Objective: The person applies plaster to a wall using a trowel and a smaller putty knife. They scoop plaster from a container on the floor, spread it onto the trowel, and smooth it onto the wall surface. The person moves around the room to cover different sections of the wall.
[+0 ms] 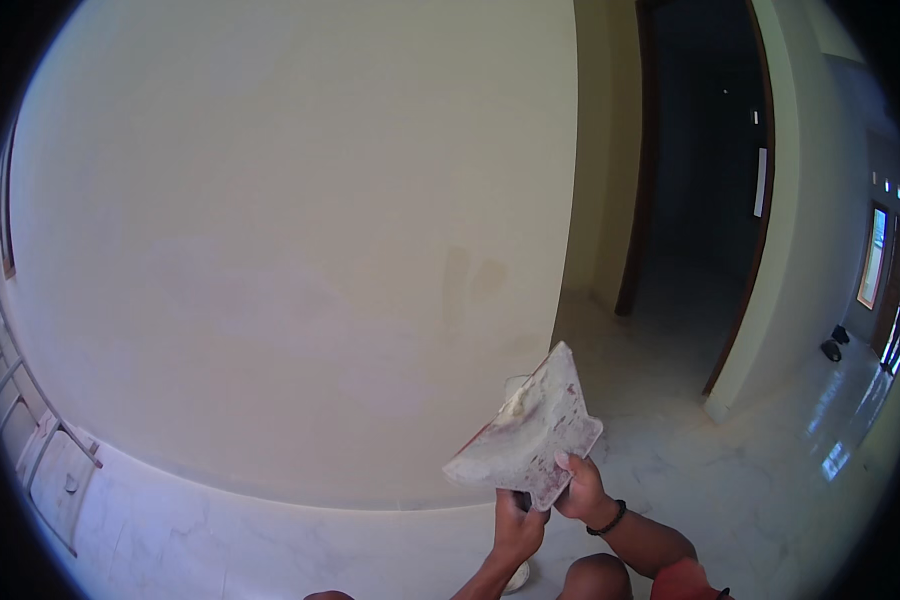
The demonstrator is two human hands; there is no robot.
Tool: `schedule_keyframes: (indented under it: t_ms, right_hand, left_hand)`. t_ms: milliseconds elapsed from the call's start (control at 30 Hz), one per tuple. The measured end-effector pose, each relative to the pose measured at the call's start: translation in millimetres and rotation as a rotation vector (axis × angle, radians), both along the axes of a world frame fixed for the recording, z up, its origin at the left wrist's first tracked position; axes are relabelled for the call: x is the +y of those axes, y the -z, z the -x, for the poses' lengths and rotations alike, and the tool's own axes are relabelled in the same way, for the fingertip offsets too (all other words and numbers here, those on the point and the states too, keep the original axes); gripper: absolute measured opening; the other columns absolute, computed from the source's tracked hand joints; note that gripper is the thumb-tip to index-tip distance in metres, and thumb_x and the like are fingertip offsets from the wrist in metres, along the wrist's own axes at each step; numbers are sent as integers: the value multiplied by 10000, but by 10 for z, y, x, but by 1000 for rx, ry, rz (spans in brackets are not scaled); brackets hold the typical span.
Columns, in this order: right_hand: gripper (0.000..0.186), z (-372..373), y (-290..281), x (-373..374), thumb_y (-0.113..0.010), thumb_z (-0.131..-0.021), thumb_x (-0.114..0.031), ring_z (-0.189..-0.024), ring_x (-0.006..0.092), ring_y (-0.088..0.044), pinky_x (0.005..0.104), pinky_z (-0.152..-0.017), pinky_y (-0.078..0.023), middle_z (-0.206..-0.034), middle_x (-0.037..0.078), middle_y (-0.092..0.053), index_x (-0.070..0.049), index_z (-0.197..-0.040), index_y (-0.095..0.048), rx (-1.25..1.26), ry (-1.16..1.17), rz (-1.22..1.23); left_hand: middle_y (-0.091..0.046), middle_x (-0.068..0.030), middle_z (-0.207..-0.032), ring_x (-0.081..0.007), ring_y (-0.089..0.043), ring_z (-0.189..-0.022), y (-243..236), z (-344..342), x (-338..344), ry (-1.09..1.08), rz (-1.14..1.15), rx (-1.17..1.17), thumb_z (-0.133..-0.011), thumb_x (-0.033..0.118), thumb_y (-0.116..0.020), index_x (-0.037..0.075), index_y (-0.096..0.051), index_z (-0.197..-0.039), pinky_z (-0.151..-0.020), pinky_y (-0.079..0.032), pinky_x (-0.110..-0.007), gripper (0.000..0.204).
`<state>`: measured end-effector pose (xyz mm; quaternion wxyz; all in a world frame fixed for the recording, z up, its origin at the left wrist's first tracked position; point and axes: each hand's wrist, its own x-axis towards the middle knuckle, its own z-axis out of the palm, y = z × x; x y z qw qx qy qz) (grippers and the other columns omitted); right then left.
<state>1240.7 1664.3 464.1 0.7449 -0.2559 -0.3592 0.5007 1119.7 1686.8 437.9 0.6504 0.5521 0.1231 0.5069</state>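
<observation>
A flat spreading blade (530,430) with pointed corners, coated in whitish paste, is held up low in the centre of the view. My right hand (586,488) is closed on its lower right part, thumb on the coated face. My left hand (516,525) is closed just under the blade, on a dark part largely hidden by it; I cannot make out what that is. A second pale edge (516,384) shows behind the blade. A round whitish object (517,578) lies on the floor, partly hidden by my left forearm.
A cream wall (300,220) with faint patches faces me. A metal ladder-like frame (15,375) leans at the far left. A dark doorway (695,180) opens at the right, beside a pillar. Dark items (832,348) sit on the glossy floor (250,530) farther right, near a window.
</observation>
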Motion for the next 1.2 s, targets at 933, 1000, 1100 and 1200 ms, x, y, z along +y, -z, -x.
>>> schedule_keyframes:
  t_ms: [933,1000,1100,1200]
  right_hand:
    - [311,-65,-3773,1370,-489,-735,-81,-741,355,-666,419,-606,-543,-807,262,-636,146,-927,-583,-1487,1299,277]
    - [269,62,-3725,1590,-487,-739,-94,-792,384,-659,432,-686,-543,-843,282,-639,108,-874,-602,-1613,1411,215]
    - [175,354,-3393,2019,-497,-735,-82,-847,422,-633,456,-734,-519,-856,281,-637,36,-799,-608,-1766,1629,98]
    - [179,712,-3135,1785,-495,-759,-95,-828,448,-624,472,-714,-511,-866,293,-630,21,-827,-614,-1955,1365,29]
  left_hand:
    - [-454,-93,-1019,-138,-539,-751,-17,55,459,-285,222,-291,-868,-12,-465,49,-360,-1155,-653,-439,-261,311]
    - [-454,-91,-1013,-139,-537,-753,-77,34,445,-306,228,-272,-866,-13,-465,50,-363,-1149,-657,-438,-260,308]
    - [-455,-88,-1004,-133,-533,-753,-171,-1,384,-280,256,-324,-869,-2,-468,54,-367,-1144,-658,-433,-251,298]
    - [-450,-86,-1008,-132,-531,-760,-158,85,437,-270,291,-322,-870,-2,-465,55,-373,-1139,-665,-432,-253,291]
